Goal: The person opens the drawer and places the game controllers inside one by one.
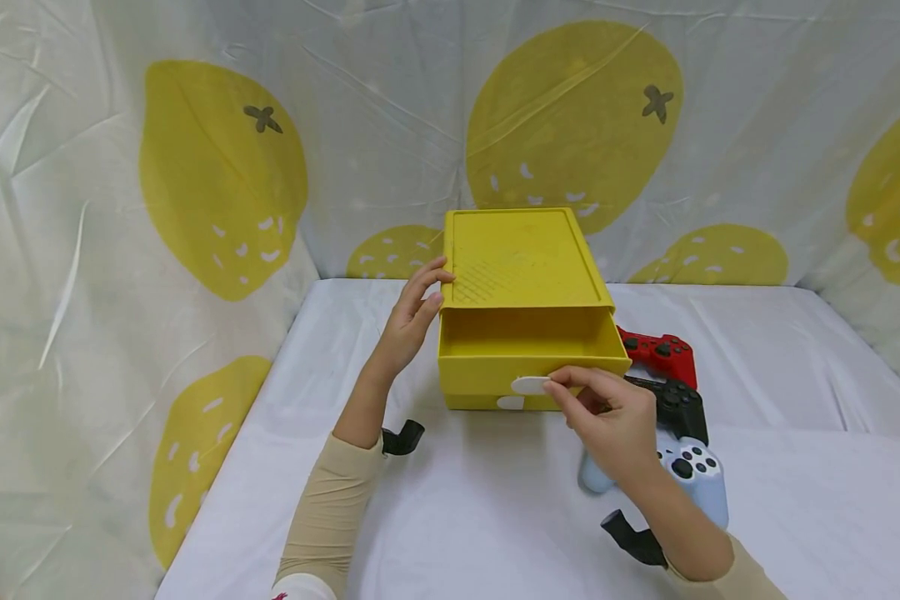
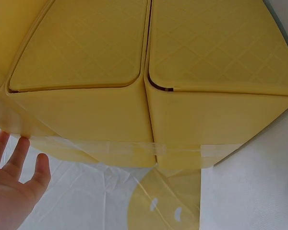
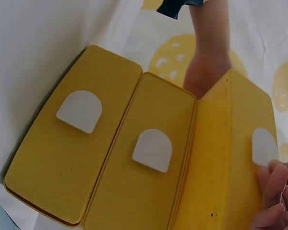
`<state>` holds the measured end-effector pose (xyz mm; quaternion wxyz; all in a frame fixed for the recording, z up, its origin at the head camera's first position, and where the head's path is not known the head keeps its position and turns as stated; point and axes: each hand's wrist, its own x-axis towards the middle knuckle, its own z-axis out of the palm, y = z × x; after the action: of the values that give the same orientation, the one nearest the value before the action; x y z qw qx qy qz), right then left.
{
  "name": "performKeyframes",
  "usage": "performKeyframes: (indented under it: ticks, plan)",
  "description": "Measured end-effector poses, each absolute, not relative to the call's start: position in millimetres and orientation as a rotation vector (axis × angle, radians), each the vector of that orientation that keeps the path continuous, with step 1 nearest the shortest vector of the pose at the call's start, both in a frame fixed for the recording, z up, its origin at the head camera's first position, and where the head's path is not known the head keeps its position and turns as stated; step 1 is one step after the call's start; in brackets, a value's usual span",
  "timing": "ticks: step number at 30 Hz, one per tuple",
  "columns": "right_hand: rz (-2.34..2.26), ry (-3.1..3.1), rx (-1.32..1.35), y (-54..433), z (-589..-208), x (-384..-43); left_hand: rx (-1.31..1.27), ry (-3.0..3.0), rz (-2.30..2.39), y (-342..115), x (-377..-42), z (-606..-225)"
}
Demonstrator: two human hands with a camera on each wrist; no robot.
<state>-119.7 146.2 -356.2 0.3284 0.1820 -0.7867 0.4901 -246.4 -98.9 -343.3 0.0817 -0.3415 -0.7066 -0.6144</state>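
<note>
A yellow drawer cabinet (image 1: pixel 521 258) stands on the white-covered table, its top drawer (image 1: pixel 480 373) pulled partway out. My right hand (image 1: pixel 607 412) pinches the white tab handle (image 1: pixel 528 385) on that drawer's front between thumb and fingers. The right wrist view shows the same tab (image 3: pixel 263 145) at the fingertips, beside two lower drawers with tabs of their own (image 3: pixel 152 150). My left hand (image 1: pixel 412 312) touches the cabinet's left side near the upper edge, fingers extended. In the left wrist view, its fingertips (image 2: pixel 22 143) are against the yellow wall.
Right of the cabinet lie a red game controller (image 1: pixel 667 358), a black controller (image 1: pixel 678 404) and a light blue controller (image 1: pixel 701 483), partly hidden by my right hand and forearm. Behind the table hangs a white curtain (image 1: pixel 390 125) printed with lemons.
</note>
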Motion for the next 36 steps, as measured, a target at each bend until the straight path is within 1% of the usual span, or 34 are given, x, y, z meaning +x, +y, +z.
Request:
performKeyframes:
  ticks: [3, 21, 31, 36]
  plan:
    - [1.282, -2.066, 0.478, 146.2, -356.1, -116.3, -1.020, -2.118, -1.837, -98.0, -236.2, -332.0]
    - [1.294, -2.074, 0.499, 147.6, -354.9, -98.7, -1.033, -2.103, -1.858, -97.9, -239.0, -333.9]
    - [1.283, -2.098, 0.444, 146.4, -355.5, -94.0, -1.029, -2.110, -1.848, -98.1, -238.7, -333.2]
    - [1.272, -2.112, 0.471, 149.2, -353.8, -91.7, -1.038, -2.102, -1.849, -97.9, -238.4, -333.5]
